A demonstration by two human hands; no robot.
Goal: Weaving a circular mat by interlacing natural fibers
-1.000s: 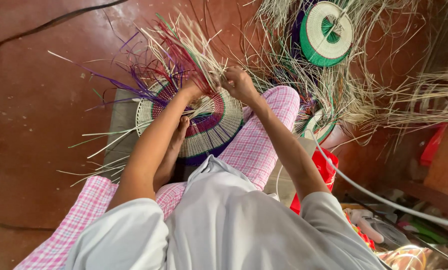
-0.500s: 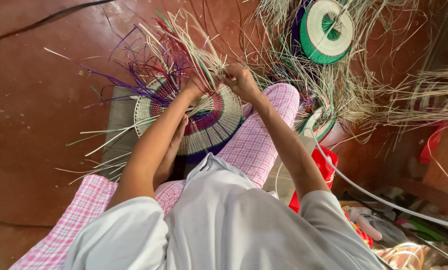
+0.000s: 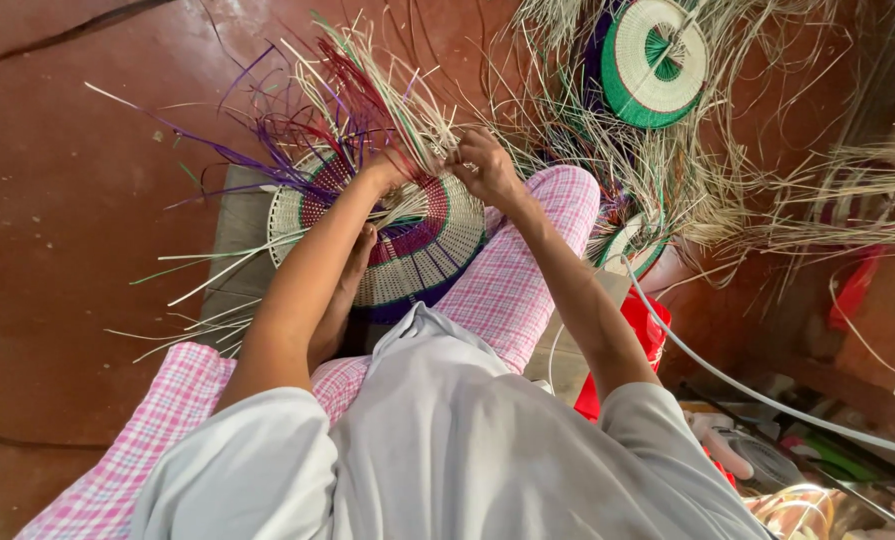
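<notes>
Basket: round woven basket base [image 3: 407, 240], loose strands [image 3: 367, 90] fanning from its rim.
Left hand [image 3: 392, 170]: gripping strands.
Right hand [image 3: 482, 165]: pinching strands.

striped woven basket base [image 3: 417, 245], loose strands [image 3: 367, 95] upright

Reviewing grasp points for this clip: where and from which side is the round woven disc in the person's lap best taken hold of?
Probably at the woven disc's rim, on the near, lower edge, coming from the person's side. That edge looks finished and firm, while the far edge bristles with loose strands where the left hand and right hand both work. A foot rests by its left part, so the lower right rim is freer.
</notes>
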